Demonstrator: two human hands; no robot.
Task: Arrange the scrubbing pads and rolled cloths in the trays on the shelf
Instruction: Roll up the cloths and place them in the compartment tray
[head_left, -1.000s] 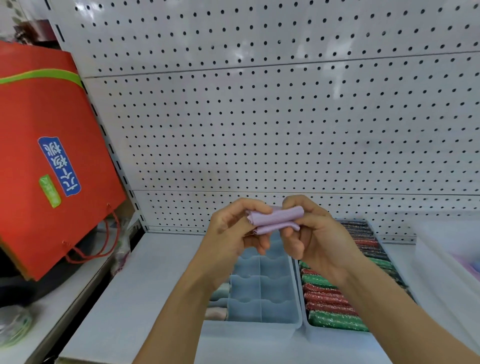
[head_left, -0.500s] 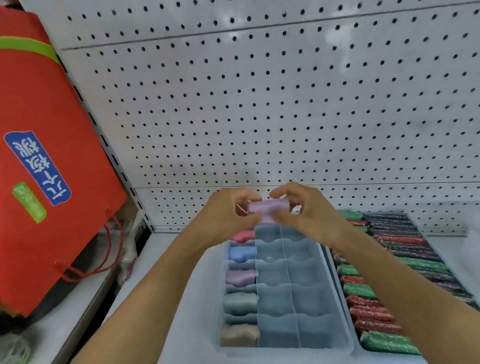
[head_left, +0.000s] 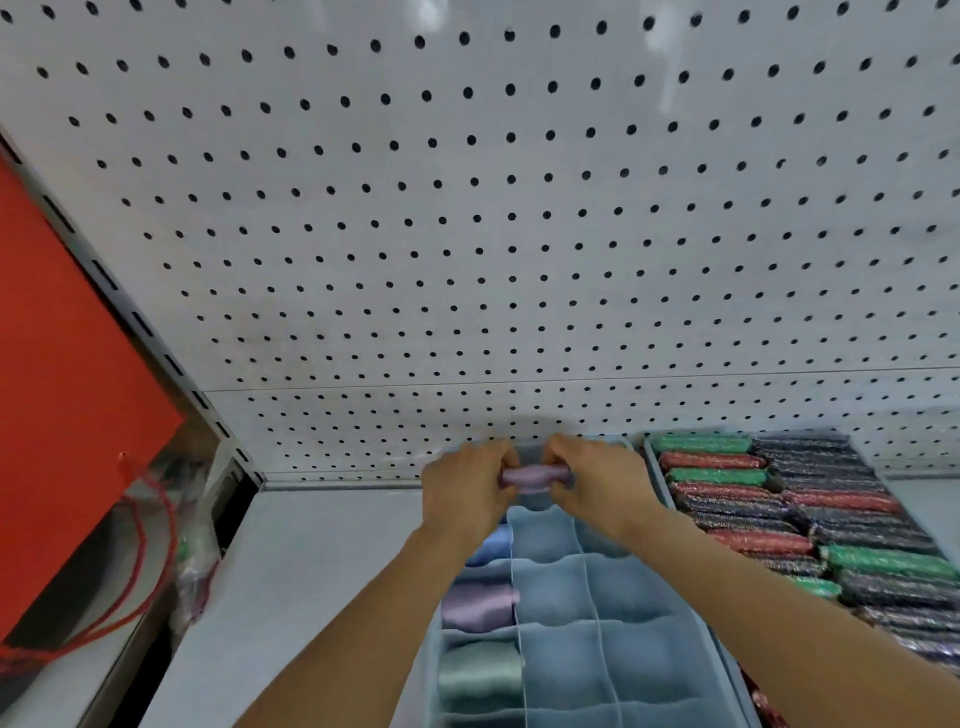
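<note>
both hands pinch a lilac rolled cloth (head_left: 535, 477) by its ends, left hand (head_left: 467, 491) on one, right hand (head_left: 602, 483) on the other, over the far end of the divided tray (head_left: 649, 623) w/ rolled cloths in its left column; scrubbing pads (head_left: 779, 514) fill the tray (head_left: 655, 470) beside it on the shelf (head_left: 311, 571)

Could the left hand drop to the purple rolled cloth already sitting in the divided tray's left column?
Probably not yet: the left hand pinches the lilac roll together with the right hand. The purple cloth lies uncovered beside the left forearm.
</note>
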